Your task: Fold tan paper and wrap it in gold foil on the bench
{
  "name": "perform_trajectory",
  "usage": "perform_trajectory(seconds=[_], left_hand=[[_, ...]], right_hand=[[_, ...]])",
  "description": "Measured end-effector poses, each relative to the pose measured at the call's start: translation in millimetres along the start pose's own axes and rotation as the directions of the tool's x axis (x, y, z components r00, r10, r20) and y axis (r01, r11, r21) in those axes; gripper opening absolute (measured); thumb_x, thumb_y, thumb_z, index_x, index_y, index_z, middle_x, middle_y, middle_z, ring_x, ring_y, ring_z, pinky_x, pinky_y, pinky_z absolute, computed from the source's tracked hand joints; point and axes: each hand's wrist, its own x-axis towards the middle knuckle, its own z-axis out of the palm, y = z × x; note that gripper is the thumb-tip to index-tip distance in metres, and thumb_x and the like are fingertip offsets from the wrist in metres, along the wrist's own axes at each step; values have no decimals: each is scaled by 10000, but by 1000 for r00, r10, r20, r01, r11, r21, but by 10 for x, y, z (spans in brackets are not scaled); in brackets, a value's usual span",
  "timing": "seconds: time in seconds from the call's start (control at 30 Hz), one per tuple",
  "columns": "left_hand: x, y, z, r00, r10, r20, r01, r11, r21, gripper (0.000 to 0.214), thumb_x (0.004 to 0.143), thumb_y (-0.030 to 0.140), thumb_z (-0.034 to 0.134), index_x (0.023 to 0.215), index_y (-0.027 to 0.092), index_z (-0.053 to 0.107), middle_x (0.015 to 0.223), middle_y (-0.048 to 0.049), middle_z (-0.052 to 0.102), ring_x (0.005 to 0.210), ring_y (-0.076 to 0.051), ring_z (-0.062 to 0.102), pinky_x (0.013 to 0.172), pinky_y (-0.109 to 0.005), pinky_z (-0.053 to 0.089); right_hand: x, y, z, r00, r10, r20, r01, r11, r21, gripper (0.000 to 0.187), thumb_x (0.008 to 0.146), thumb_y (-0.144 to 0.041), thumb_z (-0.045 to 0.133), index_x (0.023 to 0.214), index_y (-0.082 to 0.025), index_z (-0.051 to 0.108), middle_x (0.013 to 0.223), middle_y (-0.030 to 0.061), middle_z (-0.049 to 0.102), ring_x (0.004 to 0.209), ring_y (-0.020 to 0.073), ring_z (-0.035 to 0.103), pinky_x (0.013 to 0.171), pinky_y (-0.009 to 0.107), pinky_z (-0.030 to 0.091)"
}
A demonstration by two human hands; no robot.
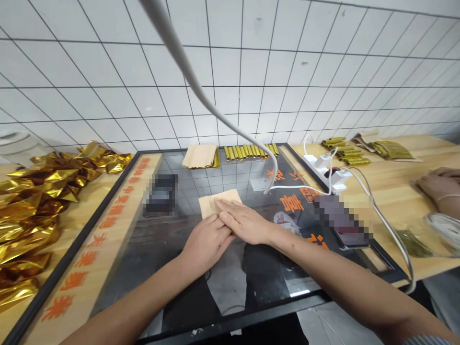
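A sheet of tan paper point(230, 195) lies on a dark glass-topped panel point(158, 244) in front of me. My right hand point(246, 221) rests flat on the paper, its fingers stretched out to the left and its thumb over my left hand. My left hand point(208, 242) is at the near edge of the paper with its fingers bent; the fingertips are hidden under my right hand, and so is whatever they may hold. Behind the paper are a stack of tan and gold paper point(201, 156) and a row of gold paper rolls point(247, 152).
Folded gold foil pieces point(28, 220) heap up at left. On the panel are a dark device point(161, 194) and a phone point(345, 223). A white cable point(201, 91) hangs across to a power strip point(319, 165). Another person's hand point(440, 189) is at right, near more gold rolls point(347, 151).
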Motion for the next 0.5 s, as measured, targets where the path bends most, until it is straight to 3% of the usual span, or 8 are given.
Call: perform_trajectory(seconds=[0.1,0.3,0.4,0.5], left_hand=[[15,34,-47,998,-35,43,37,999,-35,145,1054,199,645,1061,200,790,1085,-60,788,991,-261,697,895,-428,611],[45,59,-98,997,-37,63,40,998,-42,162,1063,200,627,1095,195,786,1197,-70,782,1014,-248,691,918,-424,597],[43,63,-92,997,-48,58,51,998,-48,173,1077,228,624,1114,203,791,1226,-71,774,1059,-249,687,940,-421,590],[30,65,-68,995,-65,70,69,996,-61,180,1077,237,620,1077,207,797,1168,-71,768,1071,-255,684,943,-426,593]], right_hand=[[47,156,-34,1000,1,-11,-2,996,-85,818,1154,-616,116,1731,-89,357,1793,164,322,1689,254,267,1399,533,199],[125,399,-107,996,15,-87,-38,960,-276,734,1164,-553,201,1724,-115,385,1800,161,315,1686,293,271,1380,575,238],[77,359,-100,990,23,-136,-62,955,-289,738,1169,-537,207,1718,-78,384,1791,184,329,1685,298,272,1381,571,236],[-38,203,-59,984,-37,-173,-5,972,-236,705,1173,-539,229,1732,-135,377,1788,158,345,1682,287,285,1380,584,240]])
